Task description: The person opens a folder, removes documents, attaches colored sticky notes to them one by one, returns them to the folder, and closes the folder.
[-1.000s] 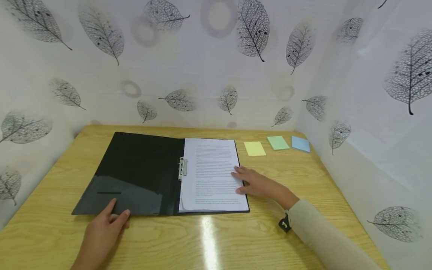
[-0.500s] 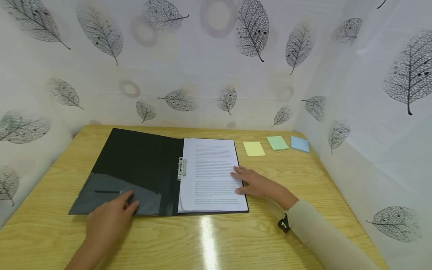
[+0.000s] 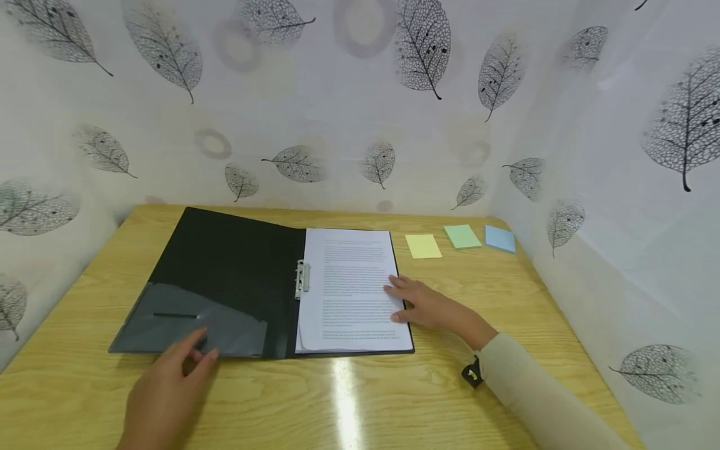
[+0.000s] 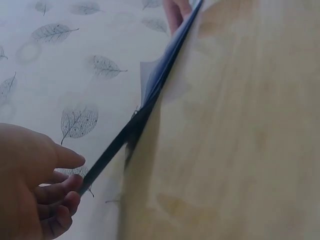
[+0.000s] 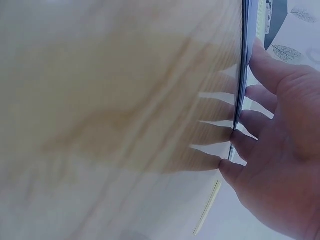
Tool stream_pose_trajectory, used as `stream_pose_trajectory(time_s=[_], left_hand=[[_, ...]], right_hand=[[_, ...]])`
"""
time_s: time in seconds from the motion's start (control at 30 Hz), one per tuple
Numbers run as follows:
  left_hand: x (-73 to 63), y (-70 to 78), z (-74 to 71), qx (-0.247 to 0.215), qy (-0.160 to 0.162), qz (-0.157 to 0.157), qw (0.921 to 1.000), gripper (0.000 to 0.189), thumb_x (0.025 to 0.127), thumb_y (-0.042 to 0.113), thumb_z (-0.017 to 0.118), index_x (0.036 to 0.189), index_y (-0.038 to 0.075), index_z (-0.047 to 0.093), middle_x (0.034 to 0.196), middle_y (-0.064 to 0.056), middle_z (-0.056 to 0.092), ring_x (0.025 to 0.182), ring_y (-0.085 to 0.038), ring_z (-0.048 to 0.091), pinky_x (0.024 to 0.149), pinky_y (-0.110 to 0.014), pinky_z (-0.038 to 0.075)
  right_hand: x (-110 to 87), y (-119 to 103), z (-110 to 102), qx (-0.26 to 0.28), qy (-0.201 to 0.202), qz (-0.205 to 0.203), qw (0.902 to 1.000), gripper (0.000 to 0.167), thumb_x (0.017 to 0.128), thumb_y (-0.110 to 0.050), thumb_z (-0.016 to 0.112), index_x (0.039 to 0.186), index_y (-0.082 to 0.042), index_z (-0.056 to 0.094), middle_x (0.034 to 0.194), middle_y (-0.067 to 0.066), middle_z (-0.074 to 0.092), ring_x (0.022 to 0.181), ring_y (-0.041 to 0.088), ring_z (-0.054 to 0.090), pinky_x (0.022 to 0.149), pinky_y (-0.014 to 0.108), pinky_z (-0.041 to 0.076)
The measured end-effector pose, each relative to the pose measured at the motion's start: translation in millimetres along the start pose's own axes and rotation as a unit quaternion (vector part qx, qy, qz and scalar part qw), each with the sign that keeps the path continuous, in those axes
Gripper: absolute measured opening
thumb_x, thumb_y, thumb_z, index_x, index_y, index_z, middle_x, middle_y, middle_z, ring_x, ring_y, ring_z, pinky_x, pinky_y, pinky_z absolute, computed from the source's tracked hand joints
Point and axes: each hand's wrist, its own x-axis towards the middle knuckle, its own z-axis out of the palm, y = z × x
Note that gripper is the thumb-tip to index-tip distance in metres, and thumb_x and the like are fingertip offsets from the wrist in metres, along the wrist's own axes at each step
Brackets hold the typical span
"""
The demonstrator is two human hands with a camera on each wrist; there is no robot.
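Observation:
A black clip folder point(image 3: 242, 250) lies spread out on the table, its left cover tilted up slightly. A transparent pocket point(image 3: 236, 322) with a dark slit spans the cover's lower part. Printed sheets point(image 3: 354, 294) sit on the right side beside a metal clip point(image 3: 302, 279) at the spine. My left hand point(image 3: 165, 390) hovers at the cover's front edge, fingers loosely bent; in the left wrist view its fingertips point(image 4: 74, 182) overlap the cover's edge. My right hand point(image 3: 427, 305) rests on the right edge of the sheets and folder, fingers spread, thumb nearer the front.
Behind the right hand, yellow point(image 3: 424, 246), green point(image 3: 462, 237) and blue point(image 3: 500, 239) sticky-note pads lie in a row. The wooden table point(image 3: 270, 406) meets a leaf-patterned wall covering point(image 3: 337, 112) at the back and right.
My left hand moved forward over the pocket, then back to the front edge. The left cover has risen a little. My right hand has stayed in place.

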Motion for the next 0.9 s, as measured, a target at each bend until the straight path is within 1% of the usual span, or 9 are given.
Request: stream_pose_trajectory(time_s=[0.1,0.2,0.27,0.33,0.47,0.53,0.63,0.73,0.9], left_hand=[[-2.3,-7.9,-1.3,-0.024,-0.052,-0.058,0.9967,0.082,0.100,0.063,0.048,0.159,0.009,0.030,0.109,-0.008,0.072,0.071,-0.015,0.059,0.057,-0.031,0.041],[-0.9,-14.5,-0.9,-0.047,-0.100,-0.093,0.9895,0.096,0.095,0.075,0.042,0.163,0.014,0.012,0.115,-0.010,0.073,0.081,-0.025,0.067,0.064,-0.038,0.049],[0.4,-16.9,0.5,-0.071,-0.115,-0.102,0.9855,0.100,0.092,0.079,0.041,0.164,0.019,0.006,0.121,-0.012,0.071,0.093,-0.031,0.068,0.072,-0.043,0.051],[1.1,-17.6,2.2,-0.098,-0.112,-0.103,0.9834,0.100,0.091,0.080,0.041,0.163,0.023,0.003,0.132,-0.017,0.065,0.110,-0.035,0.065,0.080,-0.047,0.052],[0.4,-13.9,6.6,-0.171,-0.087,-0.106,0.9757,0.093,0.092,0.076,0.043,0.163,0.031,0.004,0.147,-0.026,0.050,0.127,-0.040,0.055,0.092,-0.051,0.052],[-1.3,-10.5,8.1,-0.210,-0.074,-0.106,0.9692,0.088,0.094,0.072,0.045,0.162,0.034,0.006,0.150,-0.026,0.047,0.131,-0.035,0.055,0.096,-0.042,0.053],[-2.7,-2.8,11.0,-0.265,-0.045,-0.092,0.9588,0.079,0.098,0.062,0.051,0.162,0.037,0.013,0.143,-0.021,0.055,0.118,-0.013,0.065,0.088,-0.023,0.054],[-0.2,7.1,14.5,-0.299,-0.021,-0.072,0.9513,0.072,0.099,0.054,0.055,0.161,0.038,0.021,0.101,-0.012,0.067,0.074,0.004,0.060,0.065,-0.017,0.048],[6.0,19.9,21.9,-0.286,0.002,-0.055,0.9566,0.064,0.101,0.049,0.055,0.158,0.035,0.030,0.061,0.004,0.040,0.053,-0.010,0.039,0.055,-0.028,0.041]], right_hand=[[0.3,1.0,0.5,0.003,0.000,-0.002,1.0000,0.073,0.100,-0.040,0.062,0.157,-0.005,0.032,0.167,0.018,0.017,0.153,0.044,0.013,0.121,0.062,0.017],[-0.3,1.1,0.6,0.008,-0.002,-0.001,1.0000,0.074,0.100,-0.040,0.062,0.157,-0.005,0.032,0.167,0.018,0.017,0.154,0.044,0.012,0.121,0.063,0.017],[-0.7,1.1,0.7,0.010,-0.003,0.002,0.9999,0.074,0.100,-0.041,0.062,0.157,-0.006,0.031,0.167,0.018,0.016,0.154,0.044,0.011,0.121,0.062,0.016],[-0.7,0.7,0.6,0.013,-0.003,0.003,0.9999,0.074,0.100,-0.041,0.062,0.157,-0.006,0.032,0.167,0.018,0.017,0.154,0.044,0.011,0.121,0.062,0.016],[-0.9,1.4,0.7,0.012,-0.003,0.002,0.9999,0.074,0.100,-0.041,0.062,0.157,-0.006,0.032,0.167,0.018,0.017,0.154,0.043,0.012,0.121,0.063,0.016],[-0.4,1.5,0.5,0.009,-0.004,0.000,1.0000,0.074,0.100,-0.042,0.061,0.157,-0.006,0.032,0.167,0.017,0.017,0.154,0.043,0.012,0.121,0.062,0.017],[0.2,2.3,0.1,0.006,-0.005,-0.001,1.0000,0.074,0.100,-0.043,0.061,0.158,-0.007,0.032,0.167,0.017,0.017,0.154,0.043,0.012,0.121,0.062,0.017],[-0.6,2.6,-0.7,0.007,-0.004,-0.001,1.0000,0.075,0.100,-0.042,0.062,0.157,-0.006,0.032,0.167,0.018,0.016,0.154,0.044,0.012,0.121,0.062,0.017],[-1.6,1.2,-1.5,0.005,-0.004,-0.003,1.0000,0.074,0.100,-0.041,0.062,0.157,-0.006,0.032,0.167,0.017,0.017,0.154,0.043,0.013,0.121,0.061,0.018]])
